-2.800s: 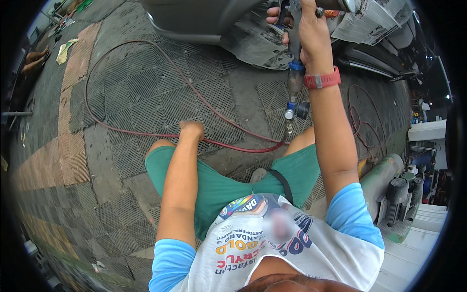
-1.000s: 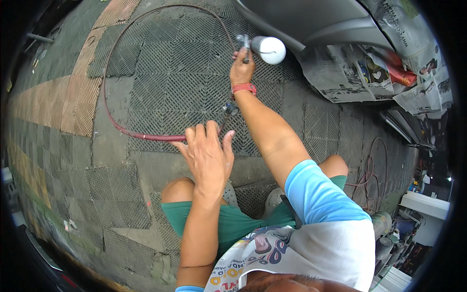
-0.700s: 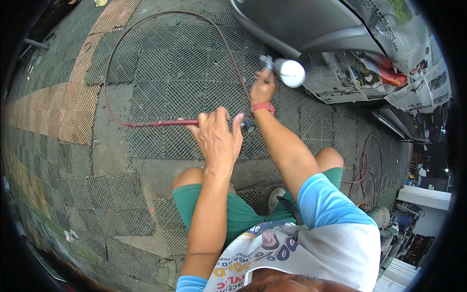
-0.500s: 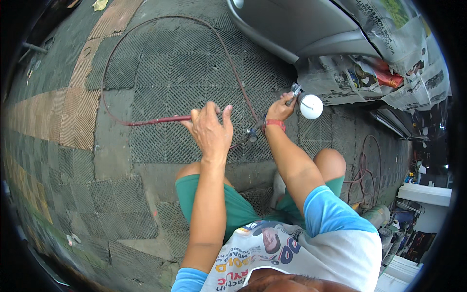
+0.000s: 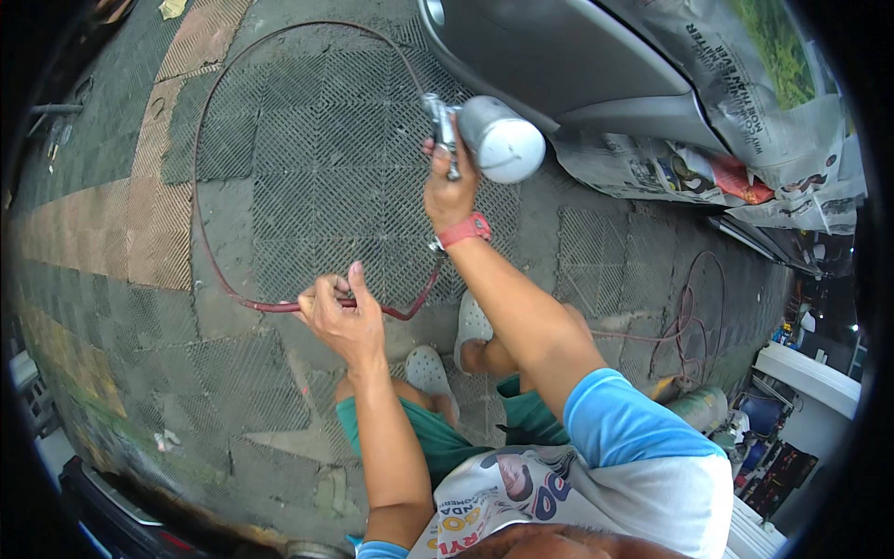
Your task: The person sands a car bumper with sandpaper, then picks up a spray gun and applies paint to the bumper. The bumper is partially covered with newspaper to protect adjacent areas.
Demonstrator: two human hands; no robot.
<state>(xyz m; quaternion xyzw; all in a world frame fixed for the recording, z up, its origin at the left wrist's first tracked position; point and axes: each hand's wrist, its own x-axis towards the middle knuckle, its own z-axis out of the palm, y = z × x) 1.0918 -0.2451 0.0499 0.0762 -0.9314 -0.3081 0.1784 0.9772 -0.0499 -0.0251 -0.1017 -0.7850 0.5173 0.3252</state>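
My right hand [image 5: 453, 186], with a red band on its wrist, grips the handle of a metal spray gun [image 5: 438, 126]. A silver cup with a white lid [image 5: 512, 154] sticks out from the gun toward the car. Lower and to the left, my left hand [image 5: 337, 317] has its fingers curled around a dark red air hose [image 5: 270, 306], thumb raised. From there the hose loops far out over the floor mats to the left and back to the gun. Its other stretch bends up beneath my right wrist, by a small metal fitting [image 5: 436, 246].
A grey car panel [image 5: 568, 61] curves in at the upper right, close to the cup. Newspaper sheets [image 5: 643, 168] cover the parts beside it. My shoes [image 5: 428, 371] stand on ribbed floor mats [image 5: 326, 130]. More hose [image 5: 687, 326] coils at the right near a cylindrical tank [image 5: 698, 407].
My right hand has swung the spray gun left and away from the papered car side. My left hand has moved down and left with the hose. My shoes have come into view.
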